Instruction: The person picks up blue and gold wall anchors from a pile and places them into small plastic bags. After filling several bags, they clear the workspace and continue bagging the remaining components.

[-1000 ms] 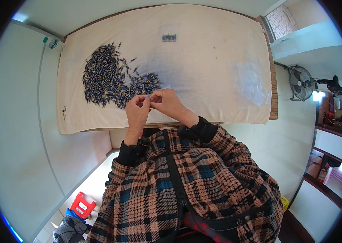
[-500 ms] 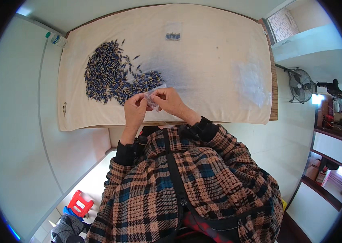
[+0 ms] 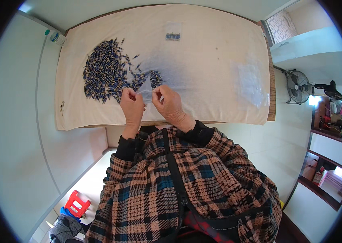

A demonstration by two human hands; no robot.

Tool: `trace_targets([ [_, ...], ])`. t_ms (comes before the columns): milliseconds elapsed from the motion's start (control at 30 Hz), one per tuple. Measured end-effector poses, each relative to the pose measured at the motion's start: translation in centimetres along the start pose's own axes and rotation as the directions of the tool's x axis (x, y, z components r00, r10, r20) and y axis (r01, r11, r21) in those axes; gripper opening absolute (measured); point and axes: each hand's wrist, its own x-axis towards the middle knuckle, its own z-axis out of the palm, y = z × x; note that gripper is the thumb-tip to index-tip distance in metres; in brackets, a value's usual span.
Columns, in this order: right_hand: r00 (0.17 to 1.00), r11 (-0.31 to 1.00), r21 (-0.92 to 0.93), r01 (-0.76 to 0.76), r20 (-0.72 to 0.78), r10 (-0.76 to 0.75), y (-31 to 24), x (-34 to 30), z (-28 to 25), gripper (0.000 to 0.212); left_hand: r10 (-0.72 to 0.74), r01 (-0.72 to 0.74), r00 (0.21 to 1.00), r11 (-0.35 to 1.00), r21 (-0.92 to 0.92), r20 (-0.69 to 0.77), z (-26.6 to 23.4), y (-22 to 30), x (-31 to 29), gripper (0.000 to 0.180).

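Between my two hands, over the table's near edge, a small clear plastic bag (image 3: 145,94) is held up. My left hand (image 3: 132,106) pinches its left side, and my right hand (image 3: 168,104) pinches its right side. Just beyond the bag lies a big heap of small dark blue pieces with gold-coloured ends (image 3: 105,71), spread over the left half of the cloth. The bag and my fingers hide part of the heap's near right end. Farther back sits a filled clear bag (image 3: 173,36) with a row of the same pieces in it.
A cream cloth (image 3: 207,81) covers the table. Flat clear plastic bags (image 3: 252,85) lie at its right side. A bottle (image 3: 56,38) stands beyond the far left corner. A small metal item (image 3: 62,106) rests near the left edge. A fan (image 3: 298,86) stands right of the table.
My hands have moved apart a little, and the crumpled bag is now spread out between them. The heap and the filled bag have not moved.
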Motion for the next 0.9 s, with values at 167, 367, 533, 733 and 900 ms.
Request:
trace_targets([
  [167,0.999,0.996,-0.080,0.038,0.018,-0.037,-1.0,0.0,-0.1,0.012,0.264,-0.265,0.964,0.933,0.243,0.037,0.6,-1.0,-0.6,0.016],
  [367,0.999,0.990,-0.134,0.035,-0.016,-0.038,2.7,0.3,0.1,0.014,0.287,-0.333,0.941,0.878,0.344,0.180,1.1,0.0,-1.5,0.017],
  [533,0.991,0.987,-0.114,-0.111,-0.084,0.102,4.1,0.8,-0.1,0.014,0.375,-0.420,0.907,0.786,0.454,0.191,1.7,-0.5,-1.0,0.017],
  [733,0.985,0.988,-0.148,0.033,-0.161,-0.057,3.8,0.5,-0.3,0.018,0.440,-0.494,0.869,0.760,0.423,0.226,2.7,-0.6,-1.9,0.017],
  [900,0.966,0.966,-0.053,-0.254,-0.057,0.251,5.5,0.3,-0.4,0.018,0.381,-0.458,0.889,0.758,0.464,0.255,2.0,-0.2,-1.6,0.019],
])
